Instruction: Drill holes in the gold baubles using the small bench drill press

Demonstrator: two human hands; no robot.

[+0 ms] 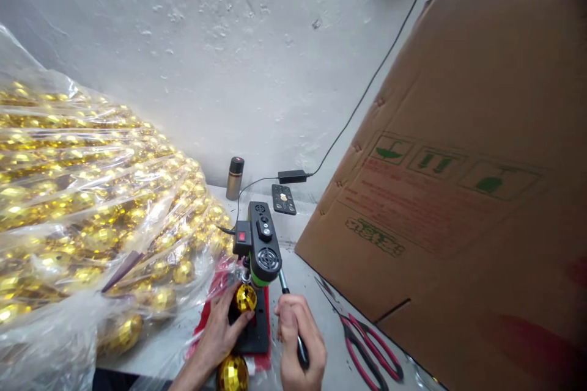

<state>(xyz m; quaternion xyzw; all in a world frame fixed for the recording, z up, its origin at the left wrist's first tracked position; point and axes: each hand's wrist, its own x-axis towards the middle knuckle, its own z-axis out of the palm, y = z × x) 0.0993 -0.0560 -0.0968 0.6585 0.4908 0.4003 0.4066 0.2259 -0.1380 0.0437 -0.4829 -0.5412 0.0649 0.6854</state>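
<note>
My left hand (218,328) holds a shiny gold mirrored ball (246,297) between thumb and fingers, on the black base (261,324) of a small bench machine. The machine's black head (265,243), with round vents and a green lower rim, stands just above and behind the ball; it looks like a mini drill press. Where the tool meets the ball is too small to make out. My right hand (302,339) is closed around the lever handle (284,281) on the machine's right side. Another gold ball (232,374) lies at the bottom edge, below my left wrist.
A large clear plastic bag (105,208) full of gold balls fills the left. Red-and-black scissors (362,342) lie at right, beside a tall cardboard box (449,183). Behind the machine are a spray can (235,178), a phone (284,199) and a corded power adapter (292,176).
</note>
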